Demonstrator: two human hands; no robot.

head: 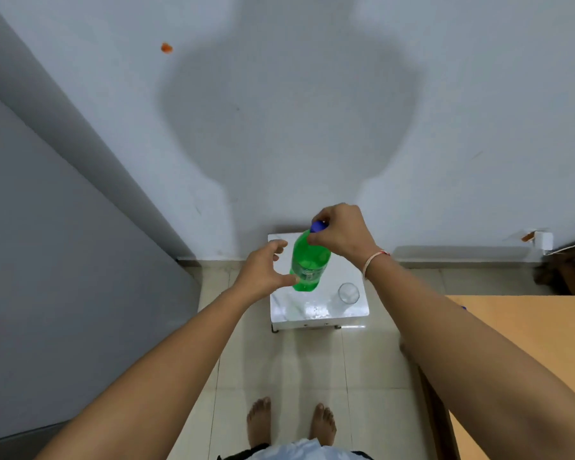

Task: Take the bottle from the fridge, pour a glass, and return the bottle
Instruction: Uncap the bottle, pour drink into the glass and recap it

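Green bottle (309, 262) upright on small white table (316, 313), frame centre, near table's far-left edge. Your right hand (341, 232) curls over blue cap (318, 226), pinching it. Your left hand (264, 268) spread, thumb touching bottle's side, fingers apart from it. Empty glass (347, 293) near table's right edge, apart from bottle. Wooden desk (518, 327) crowds lower right; tiled floor (233, 360) open lower left of table.
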